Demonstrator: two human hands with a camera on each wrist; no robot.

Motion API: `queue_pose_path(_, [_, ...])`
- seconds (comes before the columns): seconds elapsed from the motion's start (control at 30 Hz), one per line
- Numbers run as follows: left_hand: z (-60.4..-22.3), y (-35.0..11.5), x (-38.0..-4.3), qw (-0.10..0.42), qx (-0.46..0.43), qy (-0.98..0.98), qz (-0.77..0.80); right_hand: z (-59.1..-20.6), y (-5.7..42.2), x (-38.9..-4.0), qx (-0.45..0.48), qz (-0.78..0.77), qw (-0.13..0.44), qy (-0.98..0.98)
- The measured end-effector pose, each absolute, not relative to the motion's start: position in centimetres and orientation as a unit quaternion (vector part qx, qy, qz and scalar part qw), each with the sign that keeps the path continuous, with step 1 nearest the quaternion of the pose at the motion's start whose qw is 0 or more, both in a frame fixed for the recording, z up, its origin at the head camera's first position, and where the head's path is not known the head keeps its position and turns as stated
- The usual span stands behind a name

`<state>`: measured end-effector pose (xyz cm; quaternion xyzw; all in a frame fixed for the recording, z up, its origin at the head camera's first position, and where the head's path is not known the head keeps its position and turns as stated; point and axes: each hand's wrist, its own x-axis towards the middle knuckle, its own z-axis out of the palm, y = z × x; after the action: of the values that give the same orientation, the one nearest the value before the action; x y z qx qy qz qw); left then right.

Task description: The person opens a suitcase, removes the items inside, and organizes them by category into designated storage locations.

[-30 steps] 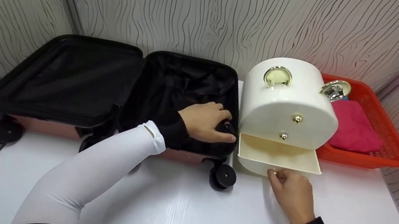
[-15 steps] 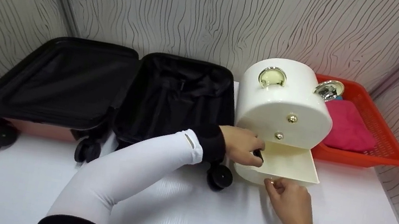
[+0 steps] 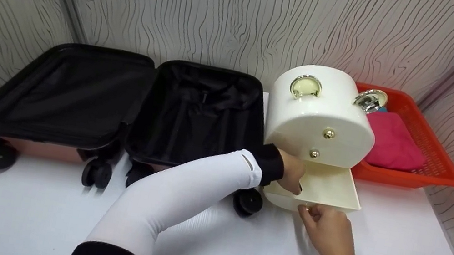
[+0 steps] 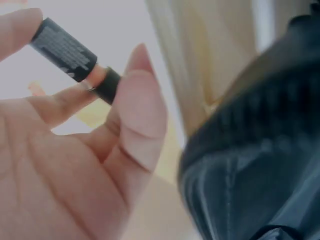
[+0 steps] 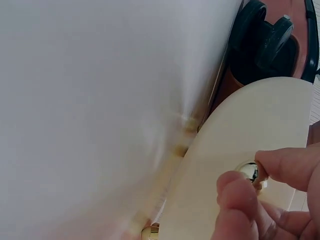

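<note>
My left hand (image 3: 292,171) reaches into the pulled-out bottom drawer (image 3: 332,189) of a white, round-topped cosmetics organizer (image 3: 319,110). In the left wrist view, its thumb and fingers hold a small black lipstick (image 4: 65,50) with printed text and a pinkish band near one end. The head view hides nearly all of the lipstick behind the hand. At the drawer's front, my right hand (image 3: 328,232) pinches the round gold knob (image 5: 248,171) between thumb and forefinger. Two drawers above are closed, each with a gold knob.
Left of the organizer lies an open suitcase (image 3: 199,127) with black lining and wheels toward me. Behind the organizer on the right sits a red plastic basket (image 3: 412,179) holding a folded pink cloth (image 3: 395,142). Patterned walls enclose the white table (image 3: 206,253).
My left hand has moved right with the lipstick, from over the suitcase into the drawer. The right hand keeps its pinch on the knob, and the drawer appears slightly farther out.
</note>
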<state>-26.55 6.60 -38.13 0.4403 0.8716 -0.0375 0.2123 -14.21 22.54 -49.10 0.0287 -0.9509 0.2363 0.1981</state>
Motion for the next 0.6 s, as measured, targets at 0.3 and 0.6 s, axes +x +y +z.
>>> queue_pose_path(0.3, [-37.1,6.4,-24.7,0.186,0.338,0.917,-0.103,-48.8,22.3,-14.2,0.025,0.237,0.181,-0.954])
queue_pose_path(0.6, [-38.0,5.7,-23.7,0.063,0.416,0.890,-0.174,-48.7,22.1,-14.3,0.022,0.245,0.175,-0.953])
